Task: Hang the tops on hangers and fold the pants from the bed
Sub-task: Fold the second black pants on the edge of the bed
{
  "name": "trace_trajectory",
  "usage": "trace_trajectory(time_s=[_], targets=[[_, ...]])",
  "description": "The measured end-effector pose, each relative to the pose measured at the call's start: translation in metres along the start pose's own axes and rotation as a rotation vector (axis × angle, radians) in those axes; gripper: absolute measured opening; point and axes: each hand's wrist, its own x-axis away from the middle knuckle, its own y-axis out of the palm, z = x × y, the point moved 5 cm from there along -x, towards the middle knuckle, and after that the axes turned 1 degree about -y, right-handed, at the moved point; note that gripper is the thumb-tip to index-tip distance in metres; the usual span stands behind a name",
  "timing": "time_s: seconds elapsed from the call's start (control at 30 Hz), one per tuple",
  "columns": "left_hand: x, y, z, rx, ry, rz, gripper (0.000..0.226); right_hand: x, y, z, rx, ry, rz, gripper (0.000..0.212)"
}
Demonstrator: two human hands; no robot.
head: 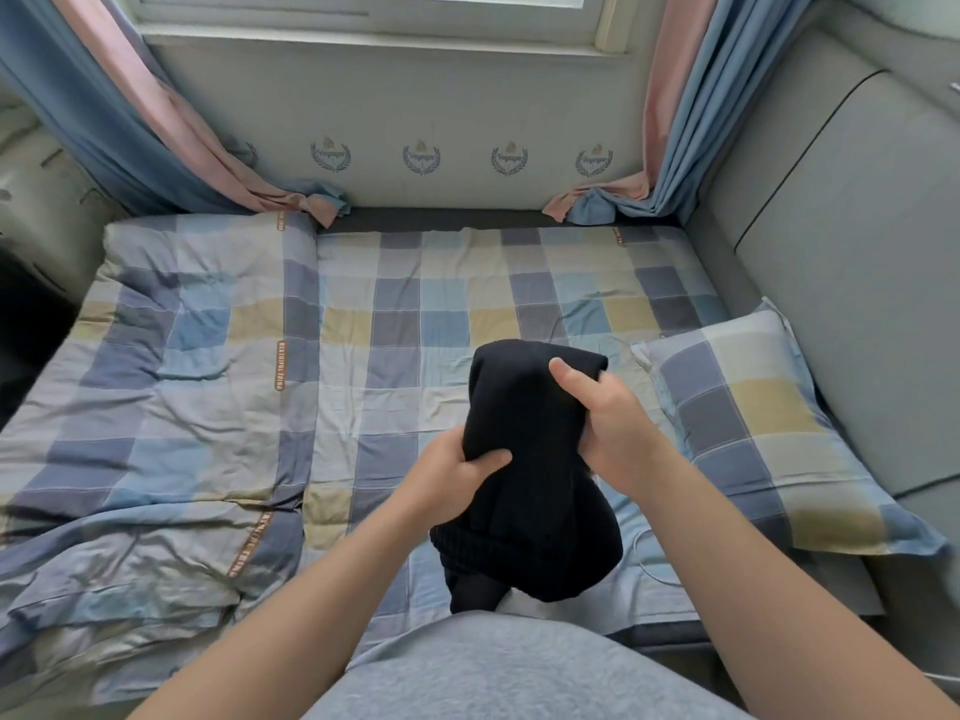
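Pants (pixel 535 511), I am guessing, going by the ribbed band at the near end. The black bundle is hanging over the near middle of the bed (pixel 395 324), doubled over on itself and not lying on the sheet.

I am seeing the left grip (pixel 452 472) clenching the bundle's left edge, with the thumb lying across the front and the fingers hidden behind the cloth. The right grip (pixel 610 423) is grasping the right edge a little farther away, with the thumb pointing up toward the fold at the far top. So the bundle is sitting between both grips, and its near end is drooping below them toward the person's body.

I am reading this as the folding step, well along, since the cloth is looking compact. The next move is calling for one more tidy fold, or for laying the bundle flat on the bed. Either way, both edges are needing a firm pinch so the layers are not sliding apart.

The pillow (pixel 769 423) is lying to the right and the quilt (pixel 156 387) to the left.
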Motion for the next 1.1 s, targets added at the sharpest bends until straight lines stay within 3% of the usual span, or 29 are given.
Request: trace_trajectory(time_s=[0.2, 0.4, 0.47, 0.57, 0.67, 0.73, 0.87, 0.97, 1.03, 1.1], targets=[[-0.004, -0.027, 0.023, 0.295, 0.004, 0.23, 0.012, 0.016, -0.015, 0.024, 0.221, 0.023, -0.051, 0.057], [0.002, -0.042, 0.037, 0.66, -0.149, 0.405, 0.026, 0.034, -0.022, 0.054, 0.4, 0.078, -0.044, 0.071], [0.004, -0.043, 0.037, 0.732, -0.189, 0.426, 0.029, 0.034, -0.022, 0.056, 0.394, 0.041, 0.013, 0.061], [0.007, -0.045, 0.032, 0.747, -0.25, 0.425, 0.017, 0.03, -0.021, 0.044, 0.346, -0.084, 0.047, 0.022], [0.01, -0.046, 0.026, 0.786, -0.276, 0.387, 0.027, 0.024, -0.022, 0.021, 0.433, -0.129, 0.062, 0.012], [0.013, -0.044, 0.024, 0.725, -0.247, 0.325, 0.039, 0.018, -0.021, 0.006, 0.478, -0.152, 0.066, 0.007], [0.023, -0.035, 0.032, 0.291, -0.043, 0.234, 0.061, 0.007, -0.011, -0.016, 0.48, -0.166, 0.075, 0.011], [0.029, -0.006, 0.047, 0.091, 0.106, -0.006, 0.081, 0.001, -0.002, -0.032, 0.454, -0.199, 0.074, 0.012], [0.028, 0.012, 0.053, 0.045, 0.126, -0.066, 0.081, 0.0, 0.007, -0.041, 0.421, -0.203, 0.026, 0.015], [0.021, 0.019, 0.06, 0.041, 0.174, -0.012, 0.065, 0.0, 0.014, -0.048, 0.356, -0.185, -0.025, 0.02]])
